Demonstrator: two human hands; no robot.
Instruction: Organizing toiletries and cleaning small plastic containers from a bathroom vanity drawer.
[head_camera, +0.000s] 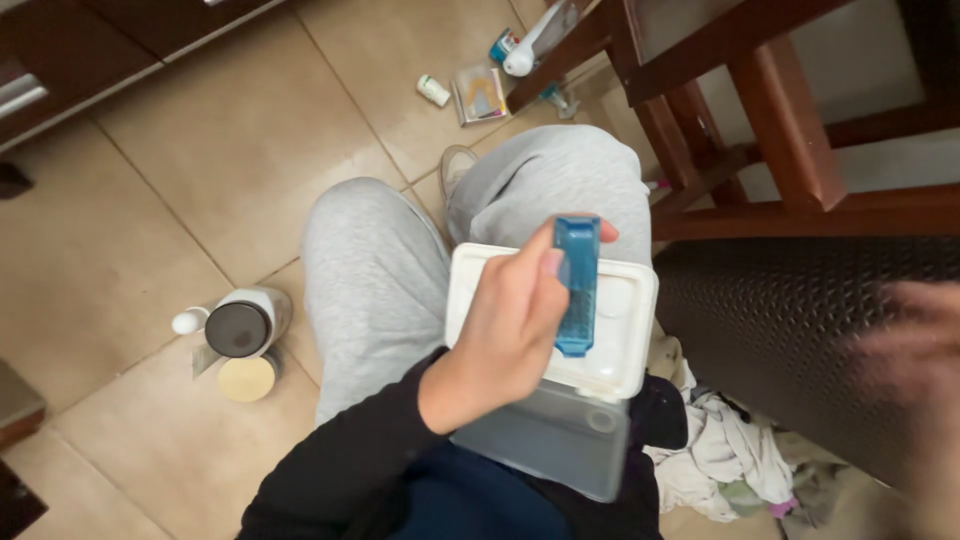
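In the middle of the frame the left hand (505, 335) grips a long, narrow blue plastic case (577, 285), thumb on one side and fingers wrapped round the other, holding it upright above a white plastic box (620, 350). The box rests on the person's lap, its white lid facing up and its clear grey body (550, 440) showing below the wrist. The blue case sits just over the lid's centre; whether it touches the lid cannot be told. The black sleeve (350, 470) runs down to the lower middle of the frame.

At the right edge the right hand (915, 365) is a blur in front of a dark woven surface (800, 320), so I cannot tell whether it is open or closed, or holding anything.

The person's knees in grey trousers (380, 270) fill the centre over a beige tiled floor (200, 150). At the left, on the floor, lies a white jar with a dark top (243, 322), with a round tan disc (246, 379) just beside it. At the top, near a wooden chair (780, 130), small bottles and a packet (480, 95) lie scattered. Crumpled cloth (720, 450) lies at the lower right.
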